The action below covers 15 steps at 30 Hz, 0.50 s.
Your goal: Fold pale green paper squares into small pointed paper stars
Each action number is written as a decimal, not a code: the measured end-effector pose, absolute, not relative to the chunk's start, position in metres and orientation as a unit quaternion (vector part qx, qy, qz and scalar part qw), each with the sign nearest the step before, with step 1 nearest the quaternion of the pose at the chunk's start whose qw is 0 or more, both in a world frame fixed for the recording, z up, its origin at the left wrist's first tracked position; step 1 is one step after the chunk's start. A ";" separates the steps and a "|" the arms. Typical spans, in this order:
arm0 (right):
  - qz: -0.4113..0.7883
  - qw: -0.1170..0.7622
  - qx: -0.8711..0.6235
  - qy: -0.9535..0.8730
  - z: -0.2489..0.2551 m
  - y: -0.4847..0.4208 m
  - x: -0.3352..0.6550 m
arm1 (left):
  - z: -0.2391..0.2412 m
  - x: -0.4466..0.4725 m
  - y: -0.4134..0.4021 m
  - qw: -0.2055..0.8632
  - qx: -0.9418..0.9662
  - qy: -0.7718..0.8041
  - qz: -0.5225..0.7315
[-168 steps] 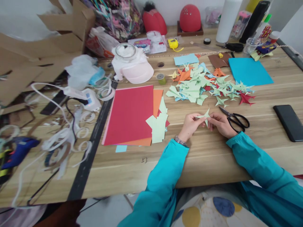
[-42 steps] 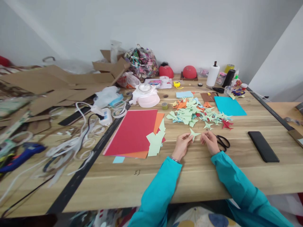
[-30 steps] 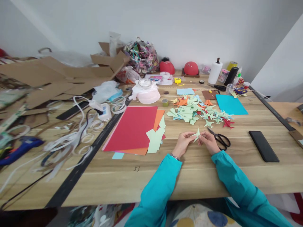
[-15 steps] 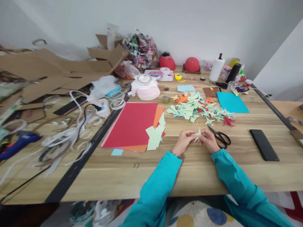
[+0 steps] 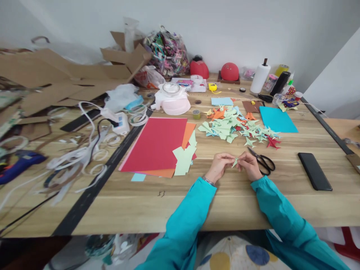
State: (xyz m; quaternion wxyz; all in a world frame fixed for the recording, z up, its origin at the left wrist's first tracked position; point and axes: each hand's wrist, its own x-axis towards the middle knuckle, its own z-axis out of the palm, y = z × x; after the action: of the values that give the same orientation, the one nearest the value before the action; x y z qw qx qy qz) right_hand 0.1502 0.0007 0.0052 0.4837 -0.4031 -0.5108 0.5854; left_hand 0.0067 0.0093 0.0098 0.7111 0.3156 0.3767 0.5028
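Between my hands is a small pale green folded paper piece (image 5: 234, 162), pinched from both sides just above the wooden table. My left hand (image 5: 219, 166) grips its left side with thumb and fingers. On its right side the fingers of my right hand (image 5: 249, 165) are closed on it. Black-handled scissors (image 5: 264, 162) lie beside my right hand, blades pointing away to the left. Beyond my hands spreads a heap of folded paper shapes (image 5: 225, 125), mostly pale green, with some orange, blue and red ones.
Left of my hands are red paper sheets (image 5: 157, 144) with pale green cut pieces (image 5: 184, 160) on them. A black phone (image 5: 315, 171) lies at the right. Turquoise paper (image 5: 278, 119) sits behind the heap. Cables and a blue glue gun (image 5: 21, 165) clutter the far left.
The paper piece has been turned in my fingers and shows less of its surface, its tip now pointing down to the left. Both hands stay in nearly the same place.
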 end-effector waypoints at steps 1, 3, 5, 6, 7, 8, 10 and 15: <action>0.590 0.479 -0.404 -0.509 0.005 0.001 0.151 | 0.011 0.006 0.009 0.703 0.331 0.378 0.504; 0.603 0.471 -0.399 -0.506 0.006 0.002 0.151 | 0.012 0.006 0.009 0.684 0.357 0.383 0.508; 0.610 0.470 -0.390 -0.504 0.007 0.003 0.151 | 0.014 0.005 0.009 0.671 0.369 0.391 0.510; 0.610 0.473 -0.389 -0.503 0.008 0.003 0.152 | 0.014 0.005 0.008 0.667 0.373 0.395 0.510; 0.608 0.476 -0.390 -0.502 0.008 0.003 0.152 | 0.015 0.005 0.008 0.662 0.379 0.398 0.509; 0.604 0.479 -0.392 -0.502 0.008 0.003 0.152 | 0.015 0.005 0.008 0.658 0.387 0.401 0.507; 0.599 0.478 -0.397 -0.504 0.008 0.003 0.153 | 0.015 0.006 0.007 0.648 0.400 0.406 0.505; 0.597 0.484 -0.380 -0.515 0.006 0.003 0.153 | 0.014 0.008 0.006 0.639 0.402 0.415 0.508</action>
State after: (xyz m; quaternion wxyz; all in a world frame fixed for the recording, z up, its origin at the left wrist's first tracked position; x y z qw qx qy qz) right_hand 0.1528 0.0031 0.0059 0.4841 -0.3798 -0.5149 0.5969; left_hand 0.0082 0.0064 0.0142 0.6391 0.4018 0.4146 0.5082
